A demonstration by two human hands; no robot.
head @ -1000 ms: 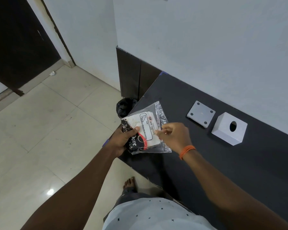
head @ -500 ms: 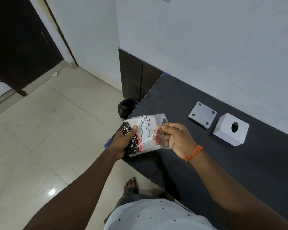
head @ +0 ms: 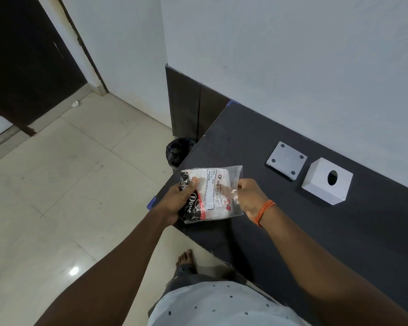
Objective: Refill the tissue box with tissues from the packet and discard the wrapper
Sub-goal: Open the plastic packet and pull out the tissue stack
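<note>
One clear plastic packet of white tissues [head: 210, 192] is clamped in both grips above the dark worktop [head: 292, 220]: left hand [head: 178, 202] at its nine o'clock end, right hand [head: 250, 196] pinching the three o'clock edge. One white cube tissue box [head: 326, 182] and one square white base plate [head: 286, 160] lie at two o'clock.

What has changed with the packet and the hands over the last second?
The right hand shifted its pinch from the packet's near right corner further up its clear right edge. The left hand kept its grip. The box and plate stayed put on the table.
</note>
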